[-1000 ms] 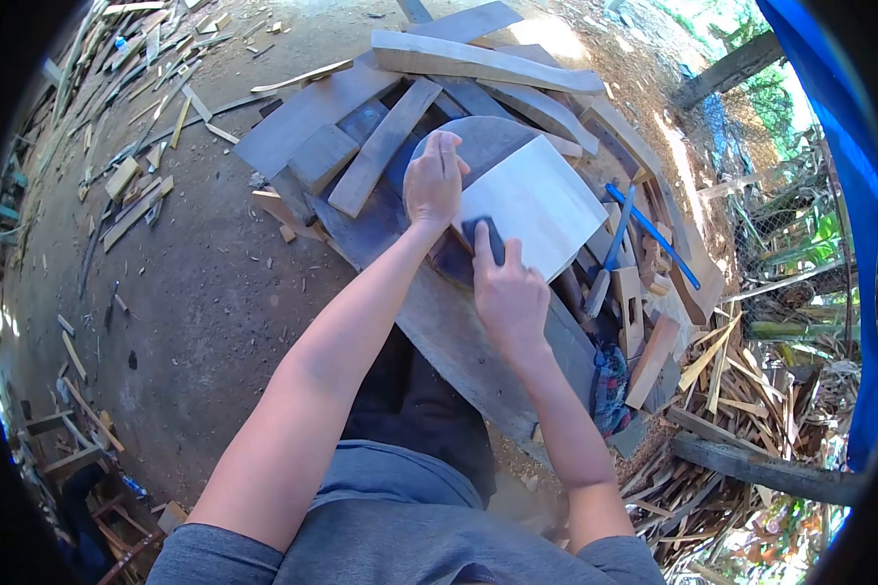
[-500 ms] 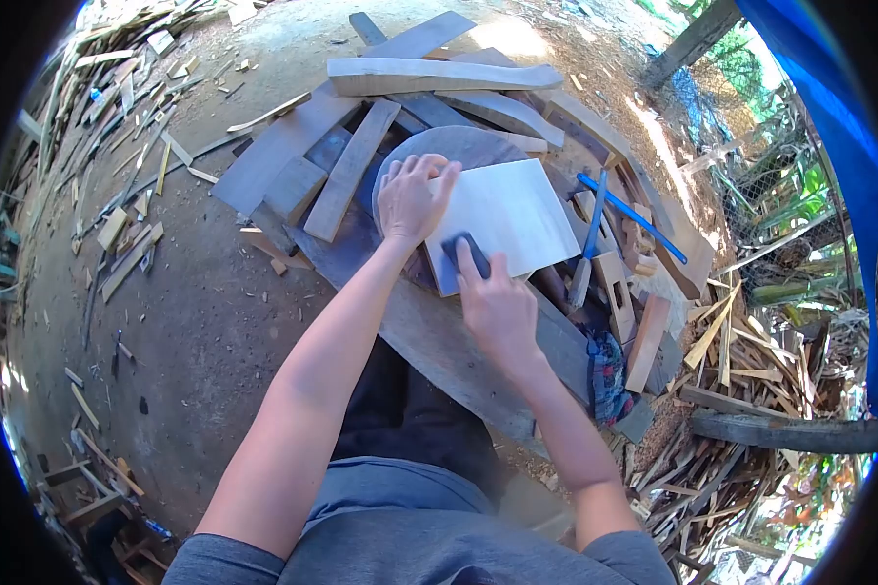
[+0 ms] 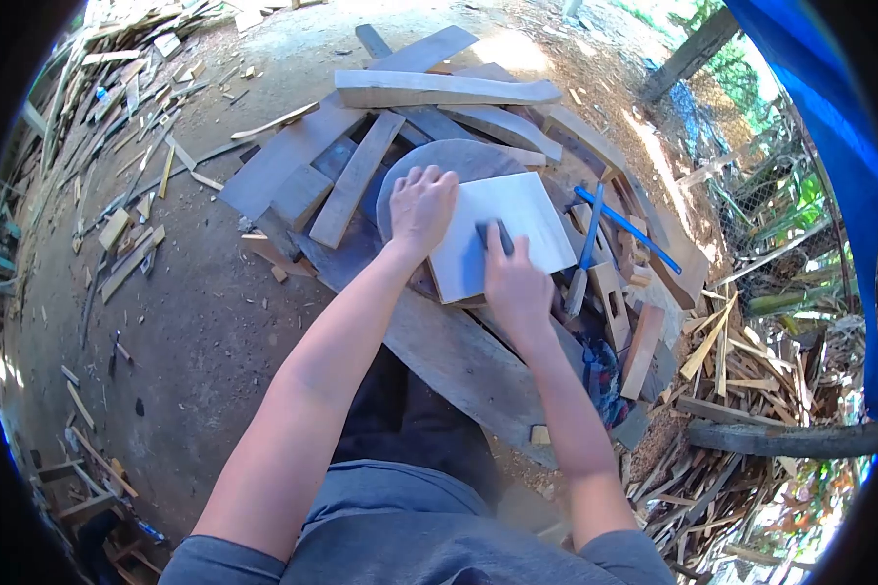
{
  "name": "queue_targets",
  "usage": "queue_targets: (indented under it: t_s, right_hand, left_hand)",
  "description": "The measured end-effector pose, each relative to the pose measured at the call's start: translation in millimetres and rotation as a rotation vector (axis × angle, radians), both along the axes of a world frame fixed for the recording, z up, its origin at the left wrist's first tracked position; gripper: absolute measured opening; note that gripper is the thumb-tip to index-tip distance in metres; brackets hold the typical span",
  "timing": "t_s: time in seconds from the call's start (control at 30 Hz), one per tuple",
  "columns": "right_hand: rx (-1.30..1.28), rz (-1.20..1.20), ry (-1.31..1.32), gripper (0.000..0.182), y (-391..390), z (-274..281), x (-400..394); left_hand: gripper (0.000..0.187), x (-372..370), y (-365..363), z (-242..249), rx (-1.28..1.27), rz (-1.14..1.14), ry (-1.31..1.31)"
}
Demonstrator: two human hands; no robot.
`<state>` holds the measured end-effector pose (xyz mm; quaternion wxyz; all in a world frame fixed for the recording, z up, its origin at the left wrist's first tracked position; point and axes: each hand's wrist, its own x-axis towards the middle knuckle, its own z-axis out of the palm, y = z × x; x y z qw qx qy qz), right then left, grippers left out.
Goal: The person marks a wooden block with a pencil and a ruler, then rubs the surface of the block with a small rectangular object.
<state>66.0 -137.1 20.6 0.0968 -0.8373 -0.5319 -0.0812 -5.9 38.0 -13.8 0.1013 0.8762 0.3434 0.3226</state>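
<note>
A pale square board (image 3: 517,200) lies on a round wooden disc (image 3: 410,161) on the cluttered work surface. My left hand (image 3: 423,210) rests at the board's left edge, over the disc, fingers bent and close together; whether it grips the edge is hidden. In my right hand (image 3: 517,283) is a small dark block (image 3: 498,237), pressed flat on the middle of the board with the index finger along it. Right of the board lie a chisel-like tool (image 3: 585,258) and a blue bar (image 3: 629,229), crossing each other.
Long wood pieces (image 3: 449,90) are piled behind the disc. A wooden block with a slot (image 3: 610,297) and a reddish block (image 3: 644,351) lie at the right, near a patterned cloth (image 3: 600,375). Wood scraps (image 3: 117,229) litter the ground at left.
My right hand has slid the dark block up and to the right across the board. My left hand has shifted slightly, its fingers now closer together.
</note>
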Motion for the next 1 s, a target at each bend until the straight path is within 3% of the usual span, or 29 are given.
queue_targets:
  t_s: [0.1, 0.17, 0.33, 0.4, 0.5, 0.73, 0.87, 0.93, 1.0]
  right_hand:
    - [-0.068, 0.034, -0.024, 0.046, -47.0, 8.6, -19.3]
    - [-0.128, 0.037, -0.032, 0.048, -49.7, 13.2, -17.0]
    - [-0.045, -0.012, -0.010, 0.042, 39.4, 5.1, 27.4]
    - [0.010, -0.030, 0.014, 0.039, 77.2, 1.6, 44.7]
    - [0.044, -0.013, 0.016, 0.038, 75.4, -2.1, 48.2]
    - [-0.096, 0.009, -0.019, 0.046, -46.6, 10.9, 7.2]
    - [-0.109, -0.045, 0.008, 0.044, 9.5, 8.7, 34.8]
    - [0.027, -0.040, -0.006, 0.043, 50.0, -8.3, 61.1]
    - [0.028, -0.060, -0.020, 0.042, 74.0, -8.3, 66.2]
  left_hand:
    - [0.020, 13.6, 3.6, 12.1, -0.041, 0.031, 0.158]
    - [0.021, 20.9, -2.0, 5.0, -0.030, 0.100, 0.115]
    - [0.023, 24.7, 6.1, -4.0, -0.016, 0.135, 0.034]
    - [0.023, 20.0, 7.1, -5.0, -0.139, 0.093, -0.017]
    - [0.021, 15.6, 6.7, 0.9, -0.237, 0.036, 0.015]
    - [0.017, 13.0, 5.7, -4.1, -0.199, 0.032, -0.036]
    - [0.015, 14.6, 6.1, -3.6, -0.254, 0.001, -0.073]
    - [0.015, 9.7, 9.2, -3.4, -0.253, 0.009, -0.057]
    - [0.013, 5.0, 12.4, -3.7, -0.250, -0.111, -0.126]
